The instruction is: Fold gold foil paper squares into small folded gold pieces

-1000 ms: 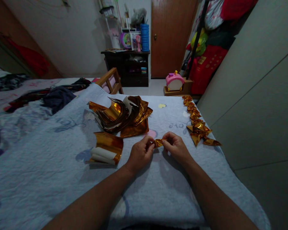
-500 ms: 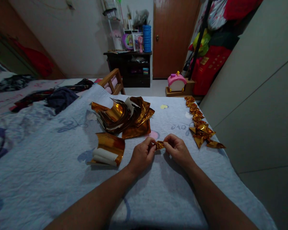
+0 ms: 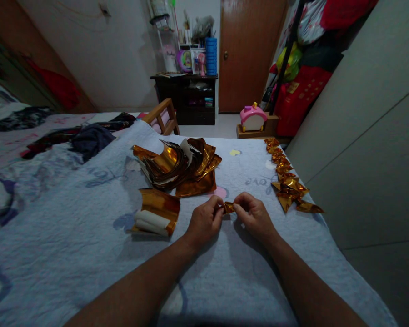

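My left hand [image 3: 204, 221] and my right hand [image 3: 255, 215] pinch a small folded gold foil piece [image 3: 229, 207] between their fingertips, just above the pale blue bedspread [image 3: 88, 236]. A fanned pile of gold foil sheets [image 3: 177, 165] lies beyond my hands. To the left, a curled gold sheet with its white back showing [image 3: 155, 212] rests on the bedspread. A row of folded gold pieces [image 3: 286, 179] runs along the bed's right edge.
A grey cabinet wall [image 3: 361, 136] stands close on the right. Dark clothes [image 3: 85, 136] lie at the far left of the bed. Past the bed are a wooden chair [image 3: 162, 118], a dark shelf unit [image 3: 187, 95], a pink toy house [image 3: 253, 117] and a brown door [image 3: 248, 54].
My hands have come slightly closer together on the gold piece, which looks more compact. The view has shifted a little; nothing else on the bed has moved.
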### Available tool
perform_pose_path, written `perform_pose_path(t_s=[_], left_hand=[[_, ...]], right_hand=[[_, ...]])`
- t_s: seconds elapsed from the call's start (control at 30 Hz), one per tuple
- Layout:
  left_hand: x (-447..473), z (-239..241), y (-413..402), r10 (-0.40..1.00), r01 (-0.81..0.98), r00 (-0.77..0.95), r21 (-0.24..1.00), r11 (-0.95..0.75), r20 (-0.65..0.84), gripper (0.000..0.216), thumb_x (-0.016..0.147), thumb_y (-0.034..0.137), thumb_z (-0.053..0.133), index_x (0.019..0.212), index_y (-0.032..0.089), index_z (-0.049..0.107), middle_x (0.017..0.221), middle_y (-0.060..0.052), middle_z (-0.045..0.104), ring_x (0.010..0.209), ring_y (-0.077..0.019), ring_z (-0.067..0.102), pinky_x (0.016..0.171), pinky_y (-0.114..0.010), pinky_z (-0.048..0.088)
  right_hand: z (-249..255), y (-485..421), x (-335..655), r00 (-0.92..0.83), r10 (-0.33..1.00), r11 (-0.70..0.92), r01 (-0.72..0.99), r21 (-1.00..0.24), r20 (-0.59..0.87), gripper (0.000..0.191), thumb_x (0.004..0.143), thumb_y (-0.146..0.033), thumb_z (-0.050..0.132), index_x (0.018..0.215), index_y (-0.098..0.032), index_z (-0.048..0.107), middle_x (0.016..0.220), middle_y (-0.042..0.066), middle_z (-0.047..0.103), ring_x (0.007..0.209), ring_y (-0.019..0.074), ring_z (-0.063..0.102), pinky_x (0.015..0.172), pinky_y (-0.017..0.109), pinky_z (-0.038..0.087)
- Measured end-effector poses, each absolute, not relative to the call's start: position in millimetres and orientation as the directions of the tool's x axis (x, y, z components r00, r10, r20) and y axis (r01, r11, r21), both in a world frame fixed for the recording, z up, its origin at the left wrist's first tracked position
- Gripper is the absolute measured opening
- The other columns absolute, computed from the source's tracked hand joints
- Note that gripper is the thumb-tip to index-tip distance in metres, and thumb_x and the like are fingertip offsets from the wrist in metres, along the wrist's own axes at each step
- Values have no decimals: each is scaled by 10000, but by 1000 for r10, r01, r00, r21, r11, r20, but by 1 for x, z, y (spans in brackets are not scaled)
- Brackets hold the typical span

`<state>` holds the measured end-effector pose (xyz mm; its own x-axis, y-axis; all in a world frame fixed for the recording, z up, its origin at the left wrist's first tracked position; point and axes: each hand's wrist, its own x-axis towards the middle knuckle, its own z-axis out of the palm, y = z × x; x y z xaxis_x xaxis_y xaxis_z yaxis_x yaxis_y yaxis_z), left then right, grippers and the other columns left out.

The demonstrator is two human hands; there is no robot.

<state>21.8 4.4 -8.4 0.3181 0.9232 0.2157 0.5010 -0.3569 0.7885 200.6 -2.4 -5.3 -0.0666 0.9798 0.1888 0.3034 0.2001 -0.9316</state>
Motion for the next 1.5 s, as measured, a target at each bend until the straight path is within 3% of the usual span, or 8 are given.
perform_pose_path(t_s=[0.5, 0.7, 0.8, 0.9, 1.0, 1.07, 1.33, 1.5], left_hand=[[18, -7, 9, 925, 494, 299, 792, -359, 233, 113, 934, 196, 511, 947, 212, 622, 871, -18, 674, 804, -173, 632, 741, -275, 431], [18, -7, 11, 941, 304, 282, 913, -272, 186, 90, 906, 212, 557, 964, 198, 625, 871, -10, 665, 772, -155, 625, 711, -256, 458], [18, -6, 12, 955, 251, 217, 934, -256, 203, 52, 889, 216, 576, 917, 190, 611, 830, 2, 645, 732, -138, 610, 685, -238, 459], [17, -5, 13, 953, 281, 130, 912, -300, 274, 51, 886, 201, 571, 921, 189, 607, 823, 7, 638, 732, -130, 604, 692, -230, 458], [16, -6, 12, 931, 352, 80, 864, -360, 356, 54, 877, 177, 571, 914, 192, 608, 810, 12, 625, 705, -124, 582, 683, -228, 449], [15, -6, 12, 910, 392, 80, 827, -403, 406, 63, 867, 155, 568, 895, 196, 606, 800, 13, 615, 693, -124, 569, 678, -231, 444], [16, -3, 7, 856, 377, 190, 769, -516, 481, 127, 856, 117, 526, 882, 211, 609, 896, -36, 642, 791, -158, 594, 744, -268, 474], [18, -3, 7, 932, 122, 195, 936, -331, 305, 172, 793, 150, 601, 954, 212, 597, 961, -31, 620, 894, -171, 604, 787, -275, 500]], right_hand=[[-13, 3, 201, -43, 984, 180, 287, -941, 176, 82, 801, -265, 601, 845, -198, 613, 727, -10, 601, 655, 149, 564, 625, 273, 430], [-13, 2, 198, -6, 980, 196, 219, -956, 200, 62, 804, -263, 609, 824, -205, 596, 745, -10, 610, 676, 144, 577, 627, 262, 439], [-9, 2, 198, -5, 994, 112, 117, -987, 112, 148, 798, -300, 650, 891, -214, 574, 726, -30, 606, 584, 119, 553, 539, 236, 425], [-3, 1, 200, -62, 992, -119, -127, -985, -111, 329, 772, -344, 686, 1030, -232, 515, 685, -48, 636, 461, 111, 525, 422, 212, 392], [3, 1, 205, -216, 933, -350, -362, -864, -287, 425, 741, -320, 702, 1104, -220, 505, 683, -14, 684, 456, 115, 554, 400, 191, 410], [4, 1, 208, -307, 899, -427, -459, -779, -312, 422, 742, -310, 723, 1101, -206, 529, 708, 13, 706, 477, 111, 580, 410, 179, 435], [-6, 5, 209, -343, 888, -456, -587, -669, -304, 307, 735, -287, 851, 895, -176, 614, 729, -16, 657, 538, 77, 620, 422, 132, 469], [-11, 6, 211, -304, 905, -423, -576, -699, -298, 313, 697, -251, 881, 858, -180, 622, 710, -26, 645, 545, 78, 598, 469, 157, 498]])
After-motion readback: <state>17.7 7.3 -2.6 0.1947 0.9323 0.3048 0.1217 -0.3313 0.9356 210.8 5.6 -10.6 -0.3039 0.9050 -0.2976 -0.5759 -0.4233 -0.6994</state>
